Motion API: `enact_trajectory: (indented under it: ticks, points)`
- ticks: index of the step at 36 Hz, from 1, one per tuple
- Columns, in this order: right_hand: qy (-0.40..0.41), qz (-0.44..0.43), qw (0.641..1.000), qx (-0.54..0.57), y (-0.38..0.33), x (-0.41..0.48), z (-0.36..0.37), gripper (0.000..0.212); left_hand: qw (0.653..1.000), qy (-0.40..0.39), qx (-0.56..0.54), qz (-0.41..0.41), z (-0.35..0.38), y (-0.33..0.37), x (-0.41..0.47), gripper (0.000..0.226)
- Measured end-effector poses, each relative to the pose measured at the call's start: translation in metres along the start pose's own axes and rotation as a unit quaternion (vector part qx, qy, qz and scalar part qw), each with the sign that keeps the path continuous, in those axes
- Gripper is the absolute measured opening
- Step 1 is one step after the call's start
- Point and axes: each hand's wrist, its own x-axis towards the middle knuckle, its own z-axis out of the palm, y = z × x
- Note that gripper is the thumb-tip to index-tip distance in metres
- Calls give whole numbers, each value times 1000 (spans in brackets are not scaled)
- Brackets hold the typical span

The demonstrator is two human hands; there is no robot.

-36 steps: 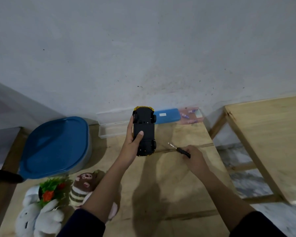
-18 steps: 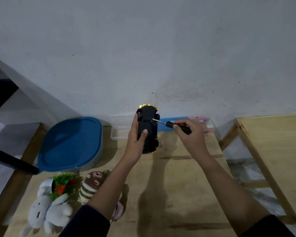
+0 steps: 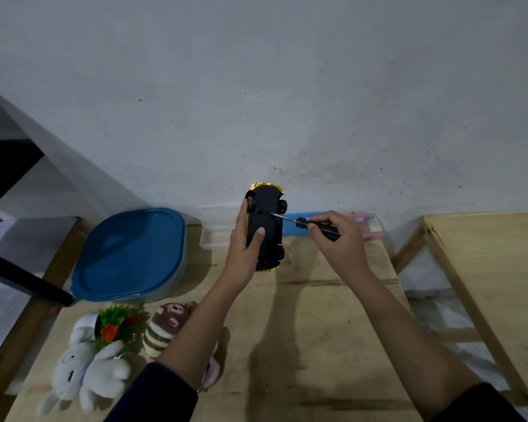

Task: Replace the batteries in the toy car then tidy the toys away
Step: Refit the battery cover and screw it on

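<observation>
My left hand (image 3: 245, 239) holds a yellow toy car (image 3: 267, 214) upright above the wooden table (image 3: 311, 324), its black underside turned toward me. My right hand (image 3: 339, 239) grips a small black-handled screwdriver (image 3: 313, 225). The metal tip touches the upper part of the car's underside. Behind the car a clear plastic case (image 3: 217, 228) lies open against the wall, with a blue pack (image 3: 296, 216) and small batteries (image 3: 365, 222) partly hidden by my right hand.
A tub with a blue lid (image 3: 128, 254) stands at the table's back left. In front of it lie a white plush rabbit (image 3: 86, 373), a small potted plant toy (image 3: 113, 324) and a striped plush monkey (image 3: 163, 327). A second wooden table (image 3: 488, 269) stands to the right across a gap.
My right hand lifted the screwdriver off the table and brought its tip against the car's underside. The view has shifted, so the car sits higher against the wall.
</observation>
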Motion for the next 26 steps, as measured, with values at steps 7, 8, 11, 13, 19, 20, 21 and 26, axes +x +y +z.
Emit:
enact_trajectory:
  ticks: [7,8,11,13,19,20,21,26]
  points:
    - [2,5,1000,-3,-1,-2,-3,10,1000,1,18,-2,2,-2,-1,59]
    - [0,4,1000,-8,-1,-2,-4,9,1000,3,28,-2,2,-4,-1,60]
    - [-12,-13,999,-34,-2,0,-7,5,997,8,75,-10,1,-8,0,61]
    - [-19,-40,997,-57,-4,2,-10,5,995,7,102,-6,0,-10,1,60]
    - [-53,-82,992,-78,-12,9,-16,21,984,19,177,-11,-1,-4,2,57]
    - [-56,-79,992,-78,-13,11,-17,24,983,20,181,-14,-2,-2,2,57]
    - [-57,-77,992,-82,-14,13,-17,27,983,19,183,-15,-2,0,1,57]
    - [-70,-96,985,-124,-21,14,-16,31,983,15,182,-15,-2,4,0,57]
